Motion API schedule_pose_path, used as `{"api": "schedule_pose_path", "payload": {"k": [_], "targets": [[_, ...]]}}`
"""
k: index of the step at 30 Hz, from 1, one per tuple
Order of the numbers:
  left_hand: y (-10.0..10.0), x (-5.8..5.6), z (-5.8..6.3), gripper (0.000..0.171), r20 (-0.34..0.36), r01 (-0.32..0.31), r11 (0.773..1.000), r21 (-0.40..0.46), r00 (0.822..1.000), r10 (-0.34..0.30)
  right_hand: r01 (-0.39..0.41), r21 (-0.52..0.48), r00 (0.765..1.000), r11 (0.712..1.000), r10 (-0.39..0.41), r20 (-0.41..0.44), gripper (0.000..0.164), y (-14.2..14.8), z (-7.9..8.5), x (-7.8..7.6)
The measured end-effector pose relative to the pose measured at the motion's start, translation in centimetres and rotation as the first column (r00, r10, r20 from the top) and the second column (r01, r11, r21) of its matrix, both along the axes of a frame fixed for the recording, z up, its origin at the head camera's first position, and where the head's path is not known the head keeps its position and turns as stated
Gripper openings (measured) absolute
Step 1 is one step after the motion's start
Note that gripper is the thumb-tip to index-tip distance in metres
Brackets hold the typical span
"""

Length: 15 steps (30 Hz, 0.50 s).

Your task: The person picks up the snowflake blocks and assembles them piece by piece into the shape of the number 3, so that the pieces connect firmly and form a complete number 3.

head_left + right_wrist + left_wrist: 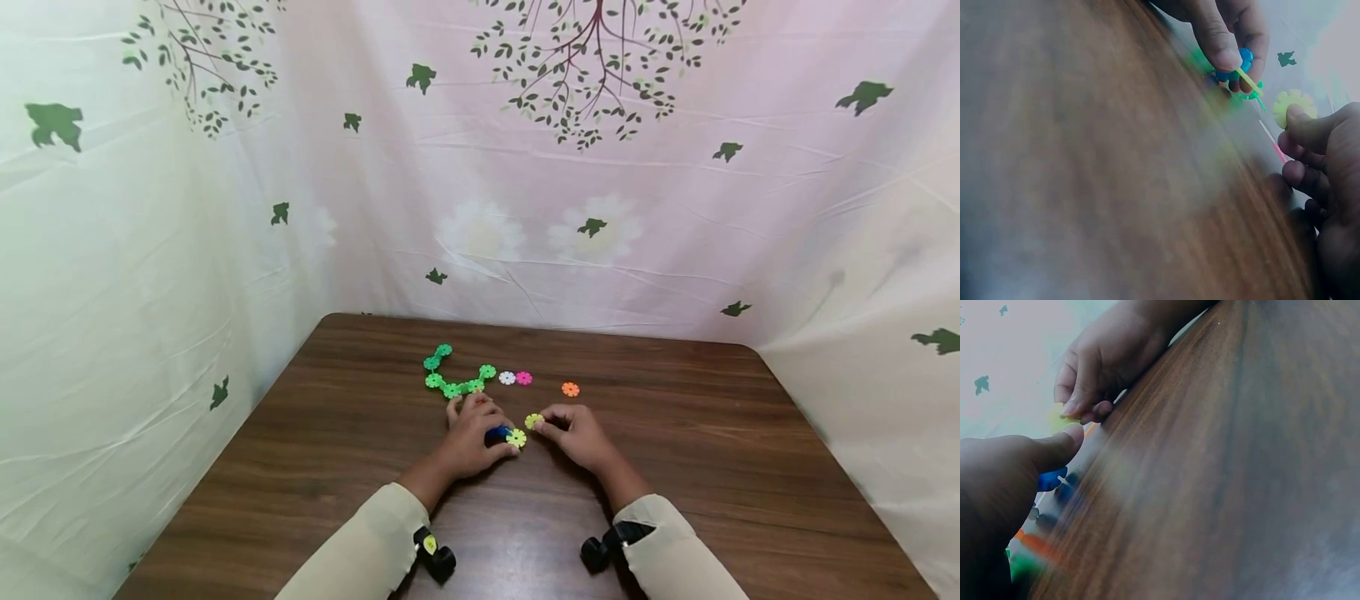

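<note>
My left hand grips a blue flower-shaped disc with a yellow flower-shaped disc at its end, thumb on the yellow one. Seen from the right wrist, that yellow disc stands edge-on against the blue one. A second yellow flower disc is pinched between thumb and fingers of my right hand. Its notched round face shows in the right wrist view. A small gap separates the two yellow discs in the head view. Fingers hide part of the blue piece.
Just beyond my left hand, a curved chain of green flower discs lies on the brown wooden table. A white disc and a pink disc lie side by side behind the hands. Farther right is an orange disc.
</note>
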<state>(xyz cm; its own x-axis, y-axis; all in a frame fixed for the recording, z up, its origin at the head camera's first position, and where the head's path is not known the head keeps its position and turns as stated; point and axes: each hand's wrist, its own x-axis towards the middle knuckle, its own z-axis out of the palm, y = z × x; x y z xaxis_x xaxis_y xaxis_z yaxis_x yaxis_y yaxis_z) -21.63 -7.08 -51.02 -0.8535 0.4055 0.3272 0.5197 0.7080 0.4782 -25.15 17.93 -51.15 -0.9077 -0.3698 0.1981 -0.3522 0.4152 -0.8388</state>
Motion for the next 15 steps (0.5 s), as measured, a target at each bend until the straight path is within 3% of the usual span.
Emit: {"api": "schedule_pose_path", "payload": {"k": [15], "targets": [[-0.06,-0.21,-0.26,0.024,-0.030,0.020,1.000,0.019,0.999,-0.019,-0.097,0.068,0.995,0.993,0.097,0.000,0.006,0.34,-0.40,-0.08]]}}
